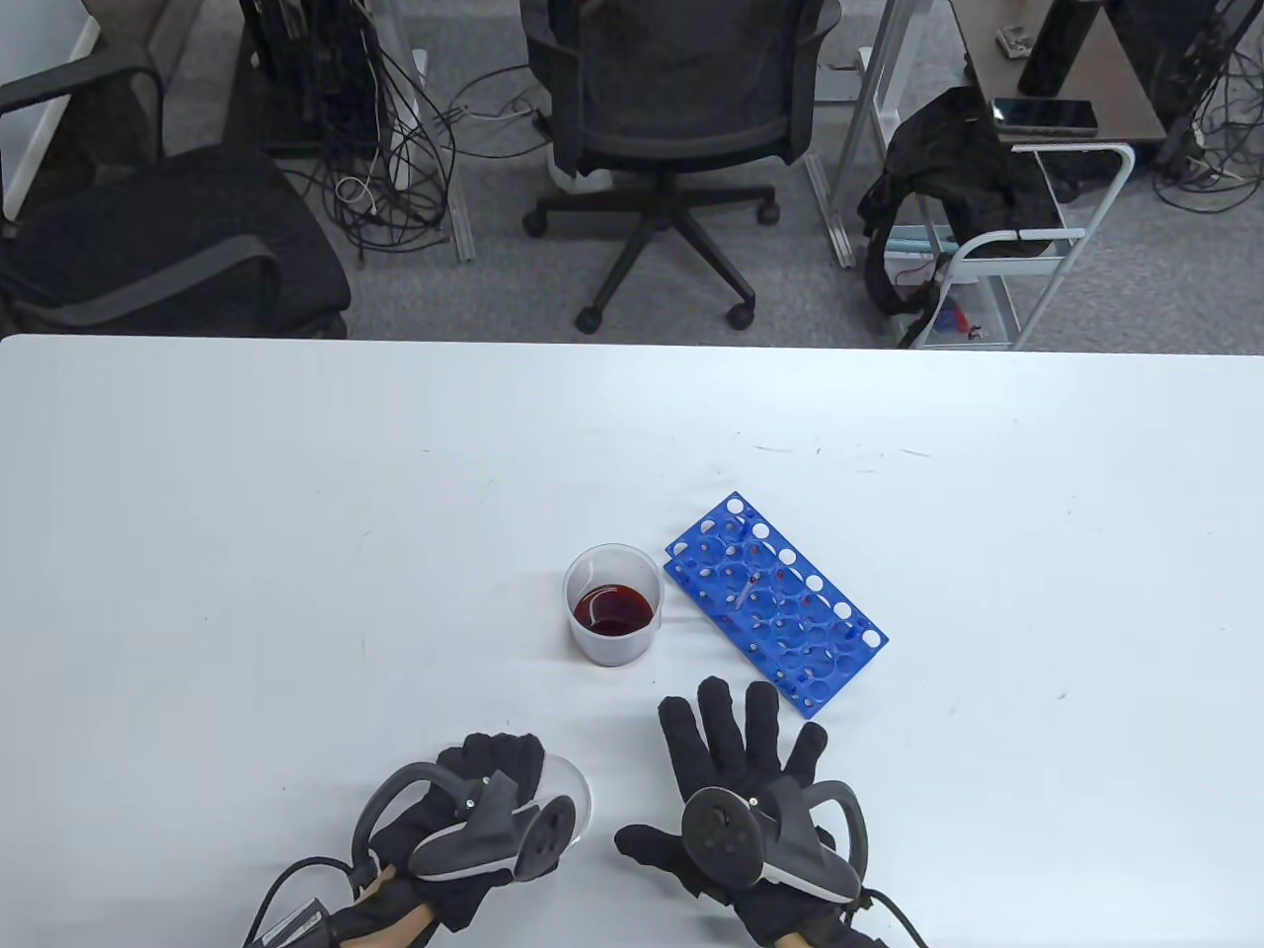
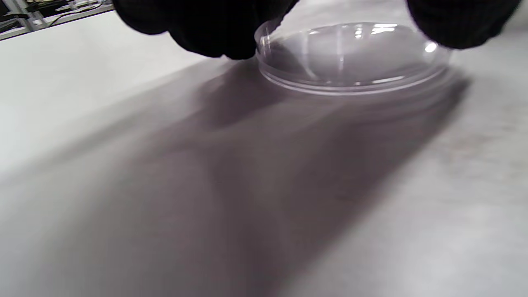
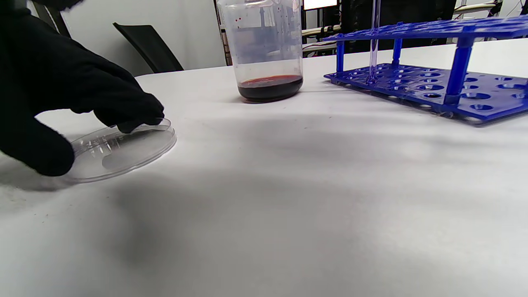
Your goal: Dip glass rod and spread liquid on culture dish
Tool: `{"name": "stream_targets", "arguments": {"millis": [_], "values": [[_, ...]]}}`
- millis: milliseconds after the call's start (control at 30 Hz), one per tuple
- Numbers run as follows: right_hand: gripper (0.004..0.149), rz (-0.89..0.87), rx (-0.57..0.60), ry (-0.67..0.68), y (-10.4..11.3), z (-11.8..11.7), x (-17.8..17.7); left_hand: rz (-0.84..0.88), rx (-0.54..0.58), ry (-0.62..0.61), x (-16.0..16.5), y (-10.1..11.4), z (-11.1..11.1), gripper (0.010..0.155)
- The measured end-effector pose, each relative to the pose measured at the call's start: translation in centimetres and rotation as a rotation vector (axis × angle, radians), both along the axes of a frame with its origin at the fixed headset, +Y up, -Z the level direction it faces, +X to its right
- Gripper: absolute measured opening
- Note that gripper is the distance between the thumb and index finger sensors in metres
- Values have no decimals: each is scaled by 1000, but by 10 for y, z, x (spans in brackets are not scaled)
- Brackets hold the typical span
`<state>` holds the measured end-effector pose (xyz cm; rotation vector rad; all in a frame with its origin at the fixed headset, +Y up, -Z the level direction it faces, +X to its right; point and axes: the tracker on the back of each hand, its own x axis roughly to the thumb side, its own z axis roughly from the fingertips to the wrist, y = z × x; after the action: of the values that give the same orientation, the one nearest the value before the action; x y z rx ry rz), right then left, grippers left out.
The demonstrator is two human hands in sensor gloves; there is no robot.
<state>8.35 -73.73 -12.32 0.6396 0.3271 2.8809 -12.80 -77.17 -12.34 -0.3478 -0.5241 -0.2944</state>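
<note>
A clear culture dish (image 1: 575,790) lies on the white table near the front edge. My left hand (image 1: 499,768) holds it by the rim; in the left wrist view its fingers (image 2: 214,33) sit on either side of the dish (image 2: 350,66). The right wrist view shows that hand (image 3: 62,95) on the dish (image 3: 128,148). My right hand (image 1: 743,736) is flat, fingers spread, empty, just right of the dish. A plastic beaker (image 1: 612,604) (image 3: 268,49) holds dark red liquid. A glass rod (image 1: 746,591) (image 3: 374,37) stands in a blue tube rack (image 1: 790,622) (image 3: 433,82).
The beaker and rack stand side by side a little beyond my hands, the rack set at an angle to the right of the beaker. The white table (image 1: 247,553) stretches wide to both sides. Office chairs and a cart stand beyond its far edge.
</note>
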Motion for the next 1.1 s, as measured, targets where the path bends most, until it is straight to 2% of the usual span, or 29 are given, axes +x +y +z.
{"name": "stream_targets", "arguments": {"millis": [133,367,467,667,800,933,1000,1100], "values": [[108,0,-5,-2,0,-1,1,4,8,-59,14,-2,13,108],[107,-2,-6,-4,0,-1,2,-6,-79,-31,8,5,11,111],[107,-4,-7,-3,0,-1,3,80,-36,22,-5,25,11,114],[106,-32,11,-2,2,-1,3,121,78,163,-49,56,7,114],[106,-72,4,-7,2,-1,4,174,84,255,-80,58,4,111],[105,-101,1,-21,2,-2,7,196,52,310,-107,45,-3,111],[105,-121,-3,-36,1,-3,9,229,22,311,-110,42,-3,111],[104,-148,11,-65,3,-6,11,238,50,295,-108,45,-2,112]]}}
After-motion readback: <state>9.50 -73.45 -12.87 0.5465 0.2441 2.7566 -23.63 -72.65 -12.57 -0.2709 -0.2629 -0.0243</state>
